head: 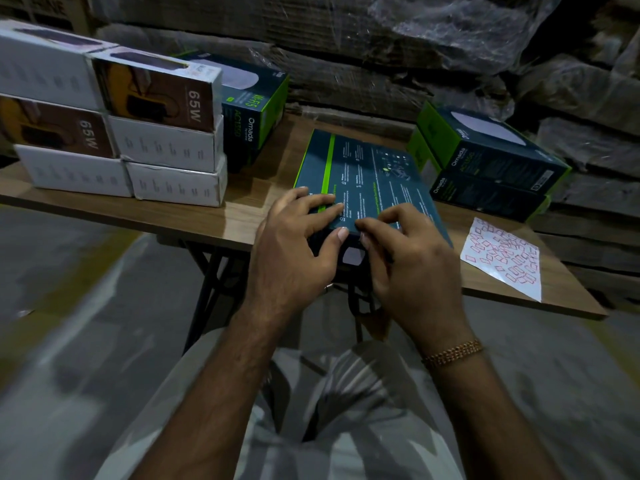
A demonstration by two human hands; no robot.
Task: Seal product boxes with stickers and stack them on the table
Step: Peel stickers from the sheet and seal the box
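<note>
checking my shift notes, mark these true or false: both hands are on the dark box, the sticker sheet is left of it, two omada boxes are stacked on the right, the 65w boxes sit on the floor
1. Both hands, left hand and right hand, rest on the dark box: true.
2. The sticker sheet lies left of that box: false, it lies to its right.
3. Two Omada boxes are stacked on the right: true.
4. The 65W boxes sit on the floor: false, they are stacked on the table.
</note>
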